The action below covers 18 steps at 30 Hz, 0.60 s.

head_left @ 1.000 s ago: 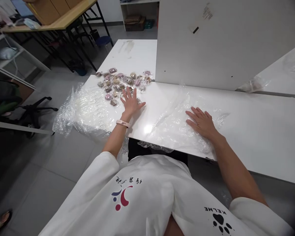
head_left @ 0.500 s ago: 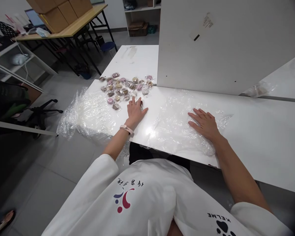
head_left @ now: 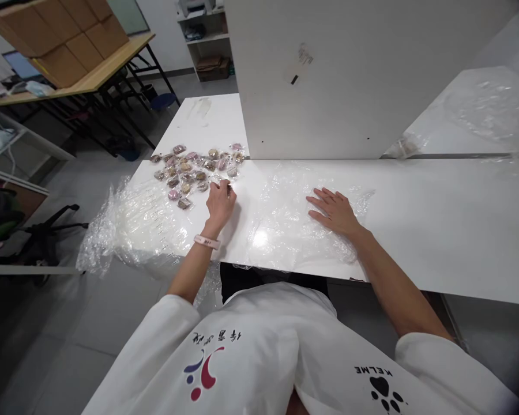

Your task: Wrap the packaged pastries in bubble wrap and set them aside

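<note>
Small plastic-wrapped sweets (head_left: 185,173) in pink, tan and brown lie in a loose cluster on the white table (head_left: 415,230). At the cluster's near right edge, my left hand (head_left: 220,203) has its fingers curled down and pinched together. A dark bit of one sweet shows at its fingertips; the rest is hidden under the hand. My right hand (head_left: 335,213) lies flat with fingers spread on a clear plastic sheet (head_left: 281,213), holding nothing. Wrinkled clear plastic packaging (head_left: 142,219) lies left of my left forearm and hangs over the table's edge.
A tall white panel (head_left: 311,109) stands upright along the table's back. Behind it to the right lies more clear plastic (head_left: 493,109). Cardboard boxes (head_left: 82,52) are stacked on a wooden desk (head_left: 95,80) at the far left, with a blue stool (head_left: 163,101) beside it.
My left hand's spread fingers have curled in and closed at the edge of the sweets. My right hand stays flat on the plastic sheet. The whole view has shifted with my head.
</note>
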Each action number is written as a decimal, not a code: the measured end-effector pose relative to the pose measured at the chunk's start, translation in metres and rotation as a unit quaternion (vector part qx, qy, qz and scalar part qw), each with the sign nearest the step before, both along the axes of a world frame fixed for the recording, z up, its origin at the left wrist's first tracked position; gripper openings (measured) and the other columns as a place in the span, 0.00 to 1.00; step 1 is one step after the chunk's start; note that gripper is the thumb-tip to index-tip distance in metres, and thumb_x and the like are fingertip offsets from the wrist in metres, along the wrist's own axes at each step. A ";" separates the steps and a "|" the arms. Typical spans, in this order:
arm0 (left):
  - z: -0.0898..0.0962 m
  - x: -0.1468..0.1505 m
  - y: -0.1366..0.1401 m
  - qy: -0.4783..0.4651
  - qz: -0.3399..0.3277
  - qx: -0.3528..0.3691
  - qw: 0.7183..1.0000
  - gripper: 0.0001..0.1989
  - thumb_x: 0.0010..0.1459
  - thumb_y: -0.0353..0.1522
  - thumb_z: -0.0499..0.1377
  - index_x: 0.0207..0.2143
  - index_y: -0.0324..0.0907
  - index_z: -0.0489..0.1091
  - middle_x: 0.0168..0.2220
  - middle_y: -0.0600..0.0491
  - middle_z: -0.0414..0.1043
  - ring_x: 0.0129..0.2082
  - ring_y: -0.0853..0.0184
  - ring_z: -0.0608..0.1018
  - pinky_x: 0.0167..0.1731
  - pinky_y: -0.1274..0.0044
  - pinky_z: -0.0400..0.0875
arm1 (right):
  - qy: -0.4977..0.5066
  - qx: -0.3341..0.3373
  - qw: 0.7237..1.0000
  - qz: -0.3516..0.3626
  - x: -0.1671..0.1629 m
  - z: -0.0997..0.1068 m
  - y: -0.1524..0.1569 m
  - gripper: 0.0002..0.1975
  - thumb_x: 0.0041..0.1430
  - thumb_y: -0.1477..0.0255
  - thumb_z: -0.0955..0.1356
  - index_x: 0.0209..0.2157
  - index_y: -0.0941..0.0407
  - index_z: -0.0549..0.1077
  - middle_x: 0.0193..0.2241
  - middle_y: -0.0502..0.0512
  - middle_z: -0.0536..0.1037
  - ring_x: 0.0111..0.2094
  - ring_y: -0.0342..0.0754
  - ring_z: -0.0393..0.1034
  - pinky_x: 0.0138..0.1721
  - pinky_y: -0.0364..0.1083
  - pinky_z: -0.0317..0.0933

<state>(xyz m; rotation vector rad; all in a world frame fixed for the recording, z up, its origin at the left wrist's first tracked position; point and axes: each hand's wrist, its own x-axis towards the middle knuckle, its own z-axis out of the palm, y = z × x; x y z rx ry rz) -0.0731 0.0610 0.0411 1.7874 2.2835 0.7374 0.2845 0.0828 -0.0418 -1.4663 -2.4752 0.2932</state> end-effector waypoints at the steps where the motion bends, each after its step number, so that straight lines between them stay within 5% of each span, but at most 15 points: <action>1: 0.008 0.017 -0.005 -0.034 -0.034 0.027 0.998 0.15 0.65 0.32 0.52 0.53 0.44 0.67 0.46 0.42 0.63 0.37 0.60 0.71 0.34 0.70 0.65 | 0.004 -0.003 1.000 0.001 0.000 0.001 0.000 0.27 0.69 0.50 0.55 0.64 0.41 0.63 0.70 0.45 0.54 0.71 0.51 0.45 0.69 0.60 0.39; 5: 0.008 0.106 -0.036 -0.149 -0.226 0.062 0.961 0.15 0.65 0.35 0.54 0.54 0.47 0.68 0.47 0.44 0.65 0.37 0.62 0.70 0.34 0.72 0.65 | 0.036 -0.005 0.999 0.005 -0.001 0.003 -0.002 0.27 0.68 0.51 0.57 0.64 0.42 0.64 0.70 0.46 0.55 0.71 0.54 0.46 0.69 0.61 0.38; 10: -0.041 0.169 -0.059 -0.017 -0.374 -0.020 0.927 0.15 0.66 0.35 0.52 0.53 0.46 0.69 0.50 0.42 0.67 0.51 0.52 0.68 0.51 0.59 0.63 | 0.071 -0.017 0.997 -0.001 -0.003 0.007 0.002 0.24 0.67 0.52 0.59 0.61 0.42 0.67 0.68 0.46 0.58 0.70 0.54 0.47 0.69 0.62 0.38; 14: -0.033 0.142 -0.071 -0.015 -0.374 -0.008 0.927 0.26 0.66 0.41 0.54 0.64 0.45 0.59 0.66 0.38 0.54 0.66 0.47 0.57 0.61 0.53 0.52 | 0.192 -0.092 0.976 -0.047 0.011 0.031 -0.008 0.25 0.68 0.50 0.57 0.60 0.43 0.68 0.64 0.48 0.66 0.67 0.53 0.56 0.68 0.61 0.47; 18: -0.013 0.074 -0.107 -0.069 -0.413 -0.038 0.908 0.36 0.61 0.46 0.60 0.68 0.51 0.52 0.71 0.44 0.49 0.70 0.52 0.54 0.65 0.59 0.53 | 0.204 -0.065 0.976 -0.046 0.027 0.054 -0.065 0.28 0.66 0.49 0.59 0.62 0.44 0.66 0.62 0.53 0.69 0.66 0.57 0.57 0.68 0.64 0.44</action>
